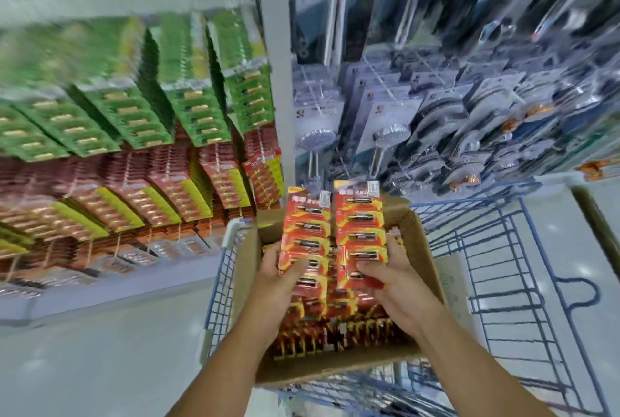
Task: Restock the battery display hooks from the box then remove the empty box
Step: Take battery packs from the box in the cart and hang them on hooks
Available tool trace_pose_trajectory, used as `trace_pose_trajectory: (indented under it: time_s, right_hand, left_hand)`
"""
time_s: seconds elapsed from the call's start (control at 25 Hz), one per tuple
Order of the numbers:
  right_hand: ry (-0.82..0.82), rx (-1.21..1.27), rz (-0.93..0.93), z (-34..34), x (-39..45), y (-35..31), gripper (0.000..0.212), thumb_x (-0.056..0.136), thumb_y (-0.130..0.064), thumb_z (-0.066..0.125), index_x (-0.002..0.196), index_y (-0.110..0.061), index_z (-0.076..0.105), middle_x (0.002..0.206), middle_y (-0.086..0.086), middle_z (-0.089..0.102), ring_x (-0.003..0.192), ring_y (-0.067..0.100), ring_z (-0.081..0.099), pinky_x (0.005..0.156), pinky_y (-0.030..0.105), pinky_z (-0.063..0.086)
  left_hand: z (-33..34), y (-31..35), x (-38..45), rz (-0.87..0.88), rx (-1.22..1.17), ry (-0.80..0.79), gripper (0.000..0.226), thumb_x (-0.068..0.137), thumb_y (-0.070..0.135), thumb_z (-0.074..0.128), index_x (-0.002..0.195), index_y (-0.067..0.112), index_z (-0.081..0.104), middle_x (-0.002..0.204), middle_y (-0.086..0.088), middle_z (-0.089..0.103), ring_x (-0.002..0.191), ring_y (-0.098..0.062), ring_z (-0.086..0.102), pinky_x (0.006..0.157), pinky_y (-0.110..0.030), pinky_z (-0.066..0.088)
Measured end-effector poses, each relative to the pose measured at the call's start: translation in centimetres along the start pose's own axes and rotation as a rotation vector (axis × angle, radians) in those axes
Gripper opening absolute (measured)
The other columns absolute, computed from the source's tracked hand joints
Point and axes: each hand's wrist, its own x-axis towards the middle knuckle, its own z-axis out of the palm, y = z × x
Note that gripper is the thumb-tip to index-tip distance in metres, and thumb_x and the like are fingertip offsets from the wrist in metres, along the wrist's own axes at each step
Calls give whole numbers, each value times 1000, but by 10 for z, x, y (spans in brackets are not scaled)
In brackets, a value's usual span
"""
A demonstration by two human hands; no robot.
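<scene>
- Two strips of red battery cards stood side by side above the cardboard box (419, 248): the left strip (307, 232) and the right strip (360, 225).
- The left hand (278, 282) gripped the left strip at its lower part, thumb on the front.
- The right hand (389, 279) gripped the right strip likewise.
- The box (with more battery cards inside) sat in a blue wire cart (503, 265).
- Green and red packs hung on the display (134, 134) to the left, blurred.

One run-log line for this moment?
left hand: holds battery strip | right hand: holds second strip | box: still stocked, in cart
</scene>
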Motion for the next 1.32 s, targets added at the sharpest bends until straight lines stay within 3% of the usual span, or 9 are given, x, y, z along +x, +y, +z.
trace_pose_trajectory:
  time_s: [0.16,0.28,0.44,0.68,0.8,0.88,1.04,1.16,1.32]
  right_hand:
    - [-60,-38,-86,38,-16,-17,57,92,0,68,138,-30,53,122,4,76,112,25,73,94,48,56]
    - [-142,-53,-135,65,-23,-39,63,83,-22,76,139,-36,50,122,-1,76,113,22,73,104,54,52]
    - [-193,-59,-279,106,-38,-67,52,84,-43,71,132,-30,57,113,-2,79,103,19,77,93,49,57]
    - [-212,-131,-455,166,-51,-119,27,98,-39,65,122,-26,62,108,1,80,98,23,78,86,48,61]
    - [-216,-98,-557,203,-39,-154,26,97,-36,67,120,-25,62,107,1,80,95,23,79,78,43,62]
    - [-203,-49,-607,228,-23,-176,26,97,-33,68,121,-24,62,109,2,80,96,23,78,74,39,61]
    - [-130,7,-672,270,20,-203,25,99,-31,66,122,-23,63,110,1,79,98,20,78,71,32,62]
    - [-70,68,-701,287,47,-213,24,99,-29,67,121,-22,63,109,2,79,99,22,77,74,36,62]
    - [-17,73,-721,292,70,-228,19,98,-31,67,116,-24,66,112,4,79,104,26,76,84,45,60]
  left_hand:
    - [-30,42,-32,135,-60,32,33,99,12,68,126,28,61,111,-2,79,95,-21,78,70,-35,63]
    - [-48,67,-63,211,-62,119,37,98,15,69,130,29,59,112,0,79,100,-23,77,85,-47,63]
    - [-55,103,-101,327,-128,250,46,88,54,75,129,40,58,119,3,77,104,-24,76,91,-53,61]
    - [-68,172,-124,508,-106,282,18,99,34,67,115,27,63,93,7,81,78,-13,79,55,-26,60]
    - [-85,216,-111,584,-98,268,15,98,36,68,112,36,63,96,15,80,82,-7,78,67,-32,63]
    - [-98,245,-91,612,-105,261,29,96,42,70,123,35,62,102,10,80,91,-16,79,80,-46,65]
    - [-126,296,-38,659,-102,212,54,83,63,76,130,43,59,121,7,76,106,-20,76,88,-50,62]
    - [-138,323,-9,687,-50,213,71,67,85,75,128,53,57,128,10,72,116,-22,72,94,-54,59]
    - [-146,344,15,700,-87,176,71,65,83,75,127,54,57,126,12,73,115,-21,72,96,-54,58]
